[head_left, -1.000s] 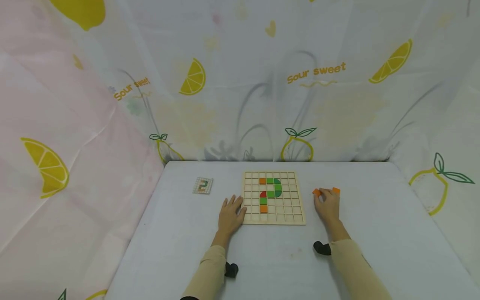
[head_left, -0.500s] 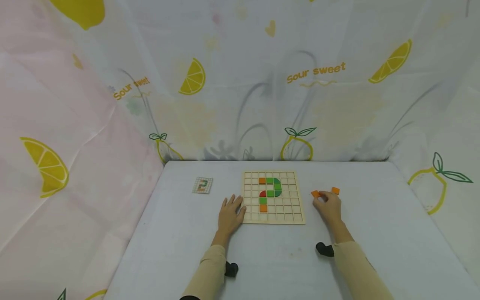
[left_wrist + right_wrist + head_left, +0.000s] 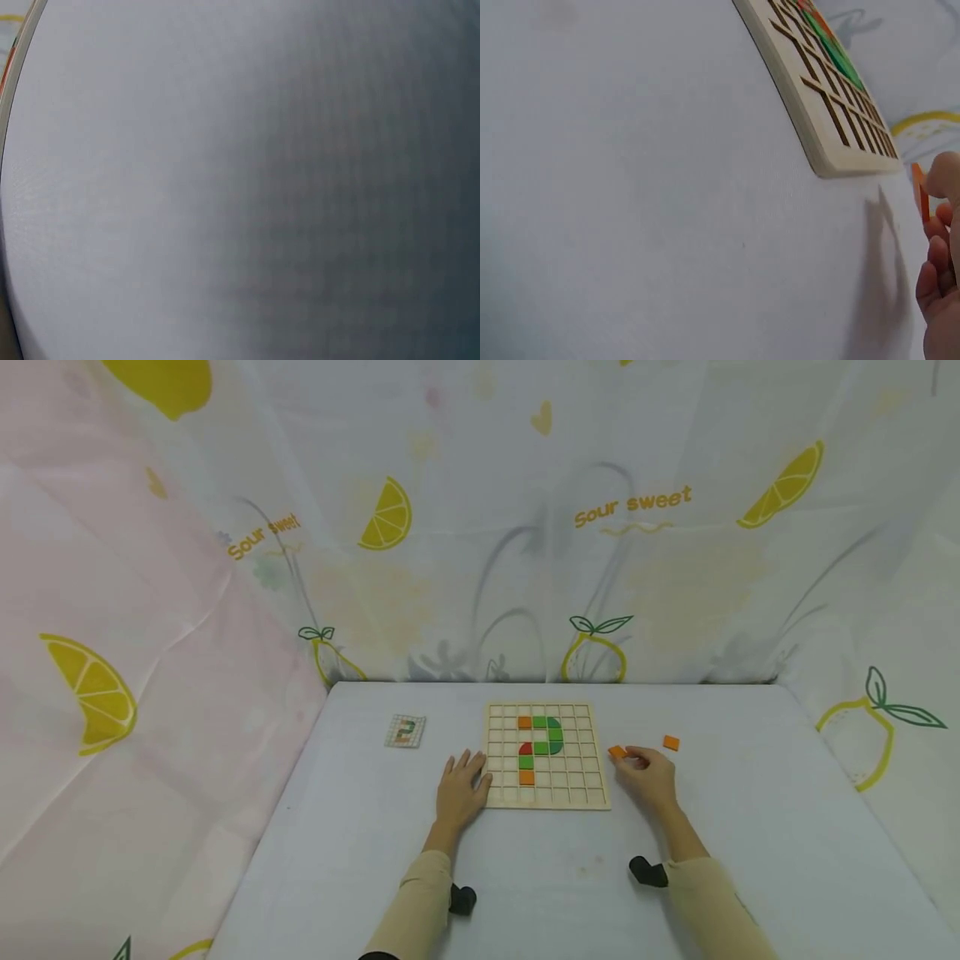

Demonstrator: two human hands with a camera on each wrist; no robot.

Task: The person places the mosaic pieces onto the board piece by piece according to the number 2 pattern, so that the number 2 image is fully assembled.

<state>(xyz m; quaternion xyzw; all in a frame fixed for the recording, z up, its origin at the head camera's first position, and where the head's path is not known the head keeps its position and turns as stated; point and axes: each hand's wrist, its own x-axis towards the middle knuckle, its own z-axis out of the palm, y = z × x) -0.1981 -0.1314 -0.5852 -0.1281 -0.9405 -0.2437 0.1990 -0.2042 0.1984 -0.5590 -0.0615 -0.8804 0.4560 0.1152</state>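
Observation:
A wooden grid board [image 3: 577, 781] lies on the table, with green, red and orange tiles set in its cells in a question-mark shape. My left hand [image 3: 459, 792] rests at the board's left edge, fingers spread and fairly straight. Just off the board's right edge, my right hand [image 3: 651, 778] pinches an orange square tile [image 3: 617, 752] between thumb and fingers. The right wrist view shows that tile [image 3: 921, 191] held on edge by the fingertips, beside the board's corner. Another orange tile [image 3: 671, 742] lies flat on the table behind the right hand. The left wrist view shows mostly blurred tablecloth.
A small printed card [image 3: 406, 731] with a coloured grid pattern lies left of the board. White cloth covers the table [image 3: 555, 877]. Curtains [image 3: 465, 527] printed with lemons hang behind and at the sides.
My right hand has moved left toward the board with the orange tile, leaving the other orange tile in plain sight. The left hand and board have stayed put.

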